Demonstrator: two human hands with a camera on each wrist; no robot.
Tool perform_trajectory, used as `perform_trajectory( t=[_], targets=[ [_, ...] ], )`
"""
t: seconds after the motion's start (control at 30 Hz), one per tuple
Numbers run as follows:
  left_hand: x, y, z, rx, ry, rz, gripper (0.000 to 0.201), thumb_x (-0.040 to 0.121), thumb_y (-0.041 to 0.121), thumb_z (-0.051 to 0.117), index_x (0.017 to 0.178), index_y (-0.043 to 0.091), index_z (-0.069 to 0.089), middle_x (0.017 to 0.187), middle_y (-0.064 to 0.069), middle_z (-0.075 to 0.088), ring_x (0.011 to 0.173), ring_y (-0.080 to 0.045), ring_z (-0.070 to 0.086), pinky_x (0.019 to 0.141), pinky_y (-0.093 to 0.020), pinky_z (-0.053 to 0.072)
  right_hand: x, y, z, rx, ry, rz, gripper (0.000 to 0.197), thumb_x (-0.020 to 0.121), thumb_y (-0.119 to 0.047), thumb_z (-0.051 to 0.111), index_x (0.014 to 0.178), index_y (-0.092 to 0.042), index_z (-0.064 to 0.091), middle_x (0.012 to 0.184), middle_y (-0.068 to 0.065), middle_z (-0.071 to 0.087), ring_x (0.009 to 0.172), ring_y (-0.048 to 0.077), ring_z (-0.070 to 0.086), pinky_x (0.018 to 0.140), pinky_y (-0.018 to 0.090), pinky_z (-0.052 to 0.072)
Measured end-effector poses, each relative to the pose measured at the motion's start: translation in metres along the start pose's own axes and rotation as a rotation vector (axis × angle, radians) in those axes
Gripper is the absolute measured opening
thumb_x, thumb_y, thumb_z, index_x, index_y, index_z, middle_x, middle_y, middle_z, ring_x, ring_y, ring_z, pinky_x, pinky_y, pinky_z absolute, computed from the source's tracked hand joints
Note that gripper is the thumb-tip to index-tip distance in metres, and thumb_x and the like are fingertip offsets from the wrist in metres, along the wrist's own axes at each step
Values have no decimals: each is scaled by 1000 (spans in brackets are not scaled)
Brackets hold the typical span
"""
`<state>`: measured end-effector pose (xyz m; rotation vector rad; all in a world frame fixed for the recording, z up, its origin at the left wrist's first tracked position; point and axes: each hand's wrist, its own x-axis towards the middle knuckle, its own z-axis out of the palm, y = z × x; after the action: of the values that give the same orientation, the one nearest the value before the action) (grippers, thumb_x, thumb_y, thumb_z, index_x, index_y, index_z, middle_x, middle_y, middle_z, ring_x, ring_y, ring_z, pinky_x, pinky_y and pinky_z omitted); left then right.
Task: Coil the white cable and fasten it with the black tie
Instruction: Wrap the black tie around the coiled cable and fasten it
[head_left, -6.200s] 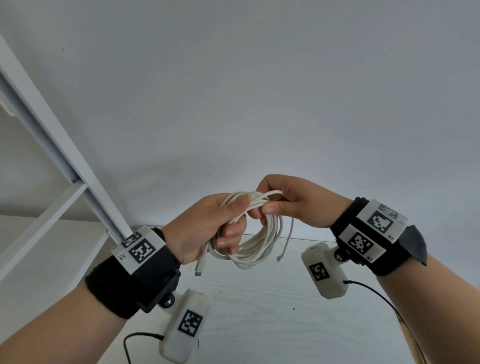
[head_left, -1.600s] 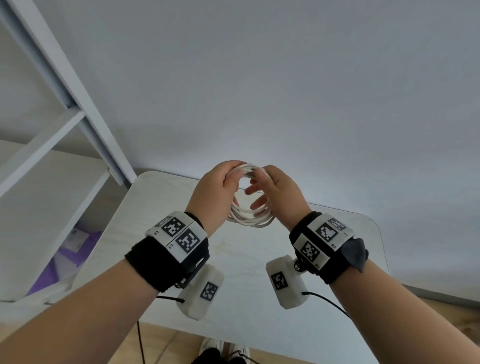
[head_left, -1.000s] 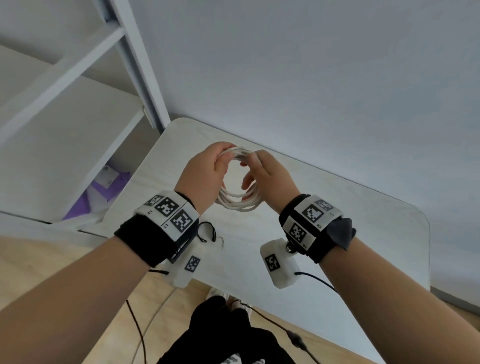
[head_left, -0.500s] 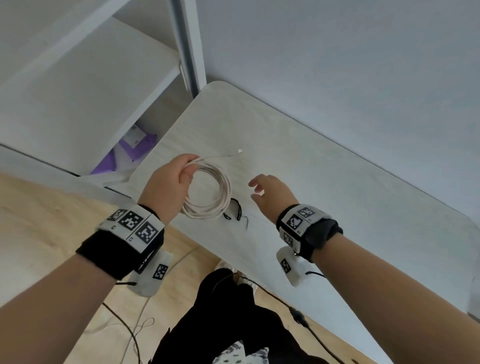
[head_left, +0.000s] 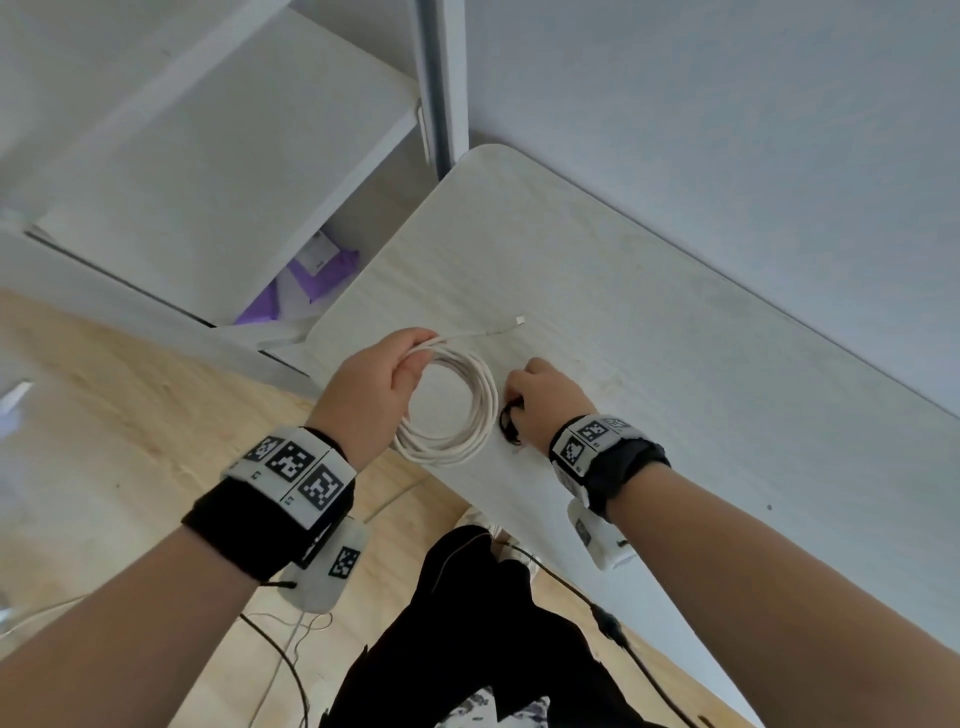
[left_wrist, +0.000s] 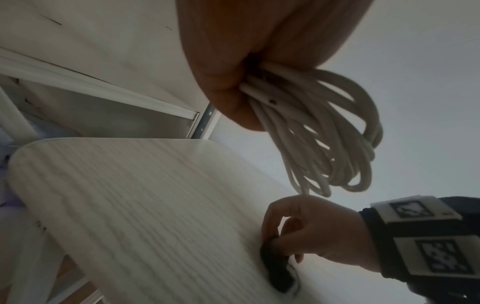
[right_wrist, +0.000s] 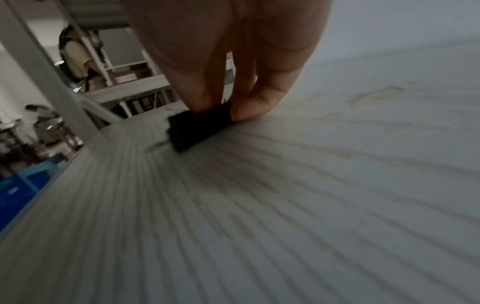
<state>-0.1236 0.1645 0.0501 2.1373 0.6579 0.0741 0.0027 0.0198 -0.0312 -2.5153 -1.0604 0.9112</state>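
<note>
The right hand (head_left: 540, 400), which half a second ago hovered with loose fingers beside the coil, has dropped to the table (head_left: 675, 364) near its front edge and now pinches the black tie (right_wrist: 200, 126) between fingertips and thumb, the tie still lying on the surface. That leaves the left hand (head_left: 371, 392) alone gripping the white cable (head_left: 457, 410), its fingers curled round the gathered loops above the front edge, so coiling looks finished and fastening comes next. One cable, one tie, two hands, with one plug end (head_left: 519, 320) sticking out toward the table's middle.
</note>
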Motion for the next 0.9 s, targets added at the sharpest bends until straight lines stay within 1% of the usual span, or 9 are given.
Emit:
perform_trajectory(
  t=[0.1, 0.27, 0.33, 0.43, 0.53, 0.67, 0.77, 0.83, 0.9],
  targets=[
    [1, 2, -2, -10, -13, 16, 28, 97, 22, 41, 117, 14, 57, 72, 11, 56, 60, -11, 54, 56, -14, 43, 0, 7, -10, 106, 28, 105, 15, 84, -15, 51, 95, -12, 61, 104, 9, 59, 94, 28, 57, 75, 31, 42],
    [5, 20, -3, -88, -97, 61, 26, 97, 25, 41, 117, 20, 57, 67, 10, 55, 54, -8, 51, 67, -32, 49, -11, 22, -43, 545, 281, 300, 2, 80, -20, 63, 79, -19, 63, 83, 1, 67, 79, 20, 61, 68, 28, 48],
    [8, 31, -2, -116, -144, 108, 23, 97, 25, 41, 114, 26, 55, 66, 10, 53, 53, -6, 51, 62, -29, 48, -18, 25, -61, 693, 328, 327, 9, 79, -14, 65, 72, -20, 61, 75, 1, 67, 72, 19, 63, 72, 33, 54],
    [13, 52, 1, -169, -239, 166, 20, 96, 26, 41, 108, 37, 53, 66, 6, 51, 50, -6, 50, 51, -25, 46, -28, 25, -90, 923, 325, 342, 12, 82, -3, 59, 75, -12, 62, 70, 8, 67, 61, 19, 61, 61, 24, 54],
    [17, 77, 4, -210, -353, 218, 23, 96, 22, 41, 110, 34, 55, 65, 6, 50, 47, -4, 49, 46, -17, 43, -42, 20, -115, 1160, 321, 311, 11, 81, 1, 62, 78, -9, 62, 71, 12, 66, 51, 13, 61, 53, 19, 52],
    [25, 107, 9, -264, -485, 275, 25, 96, 22, 41, 111, 30, 59, 67, 5, 49, 46, -6, 48, 45, -21, 44, -64, 16, -140, 1148, 336, 218, 6, 80, -8, 67, 80, -11, 62, 70, 7, 67, 52, 9, 62, 50, 18, 50],
    [30, 125, 13, -282, -539, 305, 26, 97, 21, 41, 114, 21, 60, 66, 6, 49, 45, -6, 47, 46, -29, 46, -81, 13, -153, 1022, 390, 127, 5, 79, -9, 67, 77, -13, 64, 66, 7, 66, 53, 15, 57, 50, 20, 47],
    [32, 137, 15, -285, -565, 315, 23, 98, 21, 40, 108, 16, 60, 64, 8, 48, 45, -8, 45, 48, -34, 46, -93, 12, -159, 973, 434, 64, 10, 79, -5, 65, 75, -13, 65, 67, 10, 66, 55, 19, 56, 50, 22, 46],
    [32, 148, 17, -295, -575, 332, 21, 98, 22, 40, 101, 23, 61, 65, 7, 48, 45, -9, 45, 49, -36, 47, -105, 12, -164, 938, 482, 19, 12, 79, -1, 64, 74, -13, 66, 71, 13, 67, 60, 22, 57, 54, 26, 48]
  ],
)
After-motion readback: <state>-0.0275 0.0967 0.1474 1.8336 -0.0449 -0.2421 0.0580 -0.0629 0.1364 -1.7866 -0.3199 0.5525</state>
